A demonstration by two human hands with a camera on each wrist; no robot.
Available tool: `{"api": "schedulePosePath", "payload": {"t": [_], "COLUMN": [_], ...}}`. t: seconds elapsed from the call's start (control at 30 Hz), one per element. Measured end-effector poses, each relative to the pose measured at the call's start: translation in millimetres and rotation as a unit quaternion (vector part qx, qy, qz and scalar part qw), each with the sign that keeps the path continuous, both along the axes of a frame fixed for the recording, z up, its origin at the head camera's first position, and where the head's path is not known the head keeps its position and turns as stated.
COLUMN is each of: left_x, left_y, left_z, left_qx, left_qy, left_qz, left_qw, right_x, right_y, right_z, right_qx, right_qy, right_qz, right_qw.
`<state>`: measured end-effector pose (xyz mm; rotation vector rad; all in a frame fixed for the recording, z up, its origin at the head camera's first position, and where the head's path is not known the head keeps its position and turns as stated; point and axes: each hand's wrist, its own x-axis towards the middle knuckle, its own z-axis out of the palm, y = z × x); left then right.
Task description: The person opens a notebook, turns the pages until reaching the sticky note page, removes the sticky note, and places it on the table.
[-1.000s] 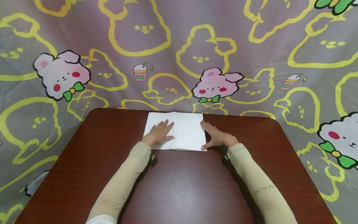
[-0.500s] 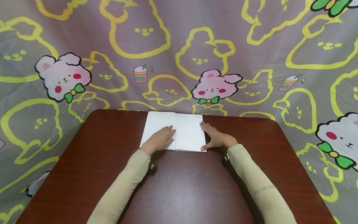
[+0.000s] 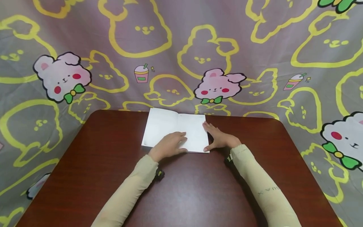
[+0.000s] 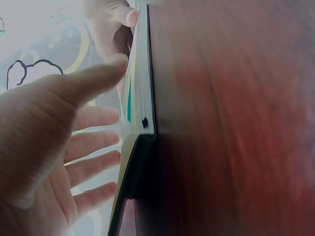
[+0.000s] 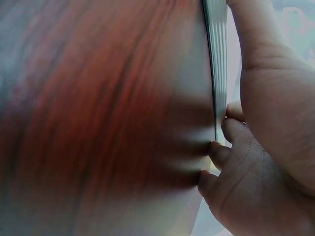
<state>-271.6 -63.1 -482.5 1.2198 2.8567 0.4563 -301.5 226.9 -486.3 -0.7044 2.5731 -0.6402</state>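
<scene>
An open notebook with white pages lies at the far side of the table. Its left half is tilted up off the tabletop, and a dark cover shows under it in the left wrist view. My left hand reaches over the lower middle of the spread, fingers extended over the right page and thumb near the front edge. In the left wrist view, the thumb of my left hand touches the page edges. My right hand rests along the right edge, thumb at the near corner, fingers spread toward the far corner.
The brown wooden table has rounded far corners. A patterned curtain hangs right behind its far edge and along both sides. Small black devices sit at both wrists, such as the wrist camera on the left.
My left hand has slid right from the left page, across the fold to the right page. The notebook's left half has lifted from lying flat. My right hand has stayed in place.
</scene>
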Motion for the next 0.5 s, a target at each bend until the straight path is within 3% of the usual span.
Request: {"api": "schedulePosePath", "payload": {"t": [0.5], "left_x": [4.5], "left_y": [-3.6], "left_z": [1.8], "left_qx": [0.029], "left_qy": [-0.021], "left_qz": [-0.002], "left_qw": [0.9993], "right_x": [0.0], "right_y": [0.8], "right_z": [2.6], "right_qx": [-0.019], "right_qy": [0.013], "right_qz": [0.009], "right_qw": [0.9997]}}
